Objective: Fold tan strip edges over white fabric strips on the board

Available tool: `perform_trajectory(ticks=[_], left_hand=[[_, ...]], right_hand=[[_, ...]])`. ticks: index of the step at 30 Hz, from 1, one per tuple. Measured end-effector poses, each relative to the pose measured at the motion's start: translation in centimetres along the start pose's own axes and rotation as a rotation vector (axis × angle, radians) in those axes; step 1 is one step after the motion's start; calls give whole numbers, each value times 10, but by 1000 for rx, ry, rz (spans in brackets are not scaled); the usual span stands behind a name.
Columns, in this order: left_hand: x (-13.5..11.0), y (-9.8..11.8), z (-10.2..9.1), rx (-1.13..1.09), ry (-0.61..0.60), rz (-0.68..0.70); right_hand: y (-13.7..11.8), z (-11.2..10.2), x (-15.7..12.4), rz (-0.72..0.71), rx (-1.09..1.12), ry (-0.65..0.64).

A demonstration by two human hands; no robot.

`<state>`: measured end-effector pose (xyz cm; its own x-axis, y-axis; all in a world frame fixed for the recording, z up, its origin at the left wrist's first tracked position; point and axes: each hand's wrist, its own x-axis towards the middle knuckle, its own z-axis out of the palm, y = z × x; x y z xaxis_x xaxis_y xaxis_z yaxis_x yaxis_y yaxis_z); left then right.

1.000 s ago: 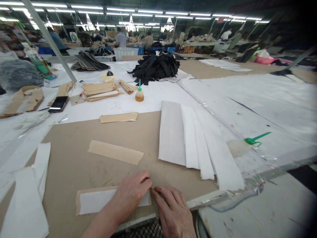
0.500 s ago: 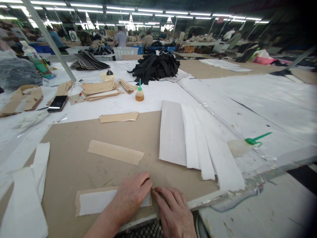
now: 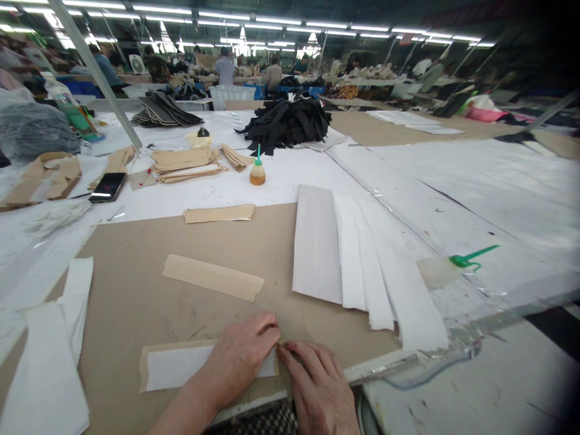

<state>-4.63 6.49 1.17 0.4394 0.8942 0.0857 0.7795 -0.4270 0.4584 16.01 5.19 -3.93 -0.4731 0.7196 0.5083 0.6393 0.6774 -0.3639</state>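
A tan strip with a white backing piece (image 3: 174, 368) lies near the table's front edge, its border showing around the white. My left hand (image 3: 242, 353) rests over its right part, fingers curled and pinching the upper right corner. Against the same right end my right hand (image 3: 319, 383) is bent, fingertips close to the left hand's and pressed at the strip's edge. The fingers partly hide that corner. A plain tan strip (image 3: 212, 278) lies just beyond the hands, and a shorter tan piece (image 3: 220, 214) is farther back.
White strips (image 3: 362, 260) fan out at right beside a bottle with a green nozzle (image 3: 466, 260). More white strips (image 3: 54, 362) lie at left. Farther back are a small glue bottle (image 3: 257, 174), tan stacks (image 3: 185, 160), a phone (image 3: 107, 187) and black strips (image 3: 287, 124).
Both hands stay at the strip's right end with almost no movement. The whole view has shifted very slightly.
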Motion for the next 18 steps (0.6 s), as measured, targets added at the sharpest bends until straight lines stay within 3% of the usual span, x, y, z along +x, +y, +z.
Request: perform_trajectory(ticks=[10,18], left_hand=[[4,-1,-2,64,-70,30],[2,1,6,-202,153,-127]], right_hand=[[-1,-2,0,15,0,-22],[-3,-16,6,15,-18,-124]])
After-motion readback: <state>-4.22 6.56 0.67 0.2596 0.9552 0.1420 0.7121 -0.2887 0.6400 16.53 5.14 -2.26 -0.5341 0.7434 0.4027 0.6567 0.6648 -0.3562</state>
